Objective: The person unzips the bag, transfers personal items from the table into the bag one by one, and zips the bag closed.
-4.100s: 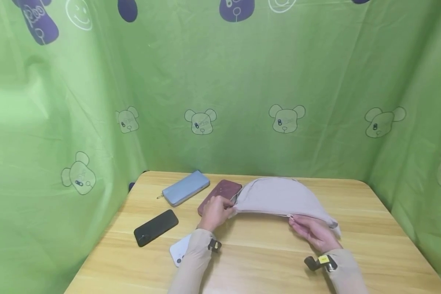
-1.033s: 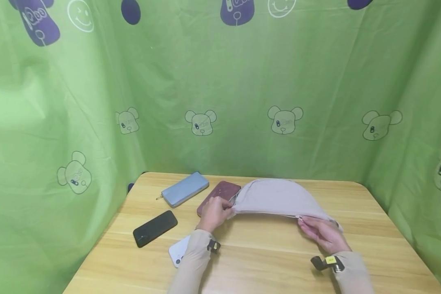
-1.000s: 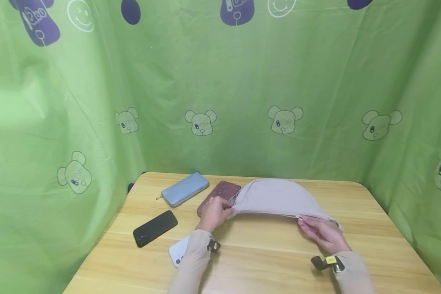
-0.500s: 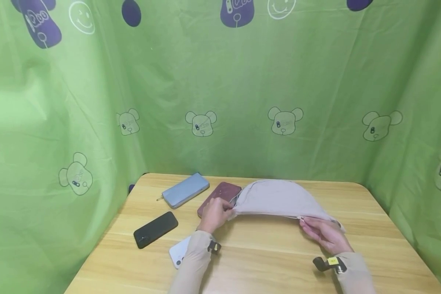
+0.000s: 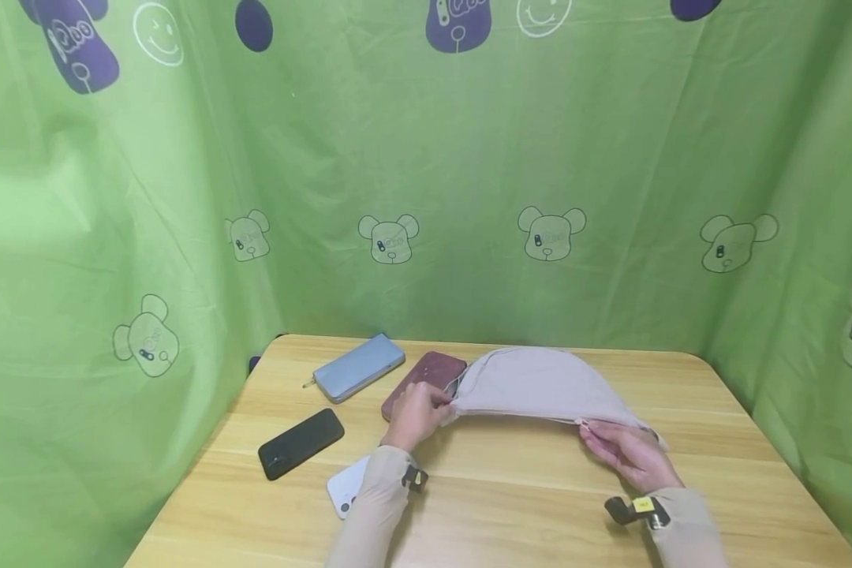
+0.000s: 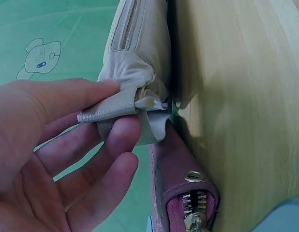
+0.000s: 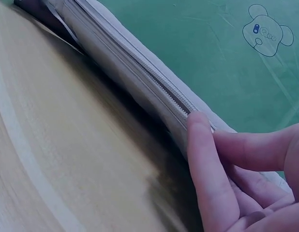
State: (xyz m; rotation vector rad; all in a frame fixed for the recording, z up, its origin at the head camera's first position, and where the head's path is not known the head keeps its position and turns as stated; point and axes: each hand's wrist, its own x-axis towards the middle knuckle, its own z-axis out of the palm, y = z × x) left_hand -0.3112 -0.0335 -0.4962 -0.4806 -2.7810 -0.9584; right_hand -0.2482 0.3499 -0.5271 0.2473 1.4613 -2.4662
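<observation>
A pale crescent-shaped bag [image 5: 539, 383] stands near the back of the table, its zipped edge facing me. My left hand [image 5: 416, 412] pinches the fabric tab [image 6: 111, 107] at the bag's left end between thumb and forefinger. At the other end, my right hand [image 5: 628, 454] pinches the zip close to the right corner, fingertips covering the pull. In the right wrist view, the zip [image 7: 154, 79] shows a narrow dark gap between its rows of teeth, running up to the fingers [image 7: 207, 169]. A maroon wallet [image 5: 433, 371] lies beside the left hand, partly behind it.
Left of the bag lie a light blue zip wallet [image 5: 358, 368] and a black phone [image 5: 301, 443]. A white phone [image 5: 346, 485] is partly hidden under the left forearm. Green patterned cloth [image 5: 468, 158] surrounds the wooden table [image 5: 525, 513] at the back and sides.
Over the earlier frames, my right hand has slid rightward along the zip towards the bag's right corner, barely moving in the last half second. The left hand has kept its grip on the tab.
</observation>
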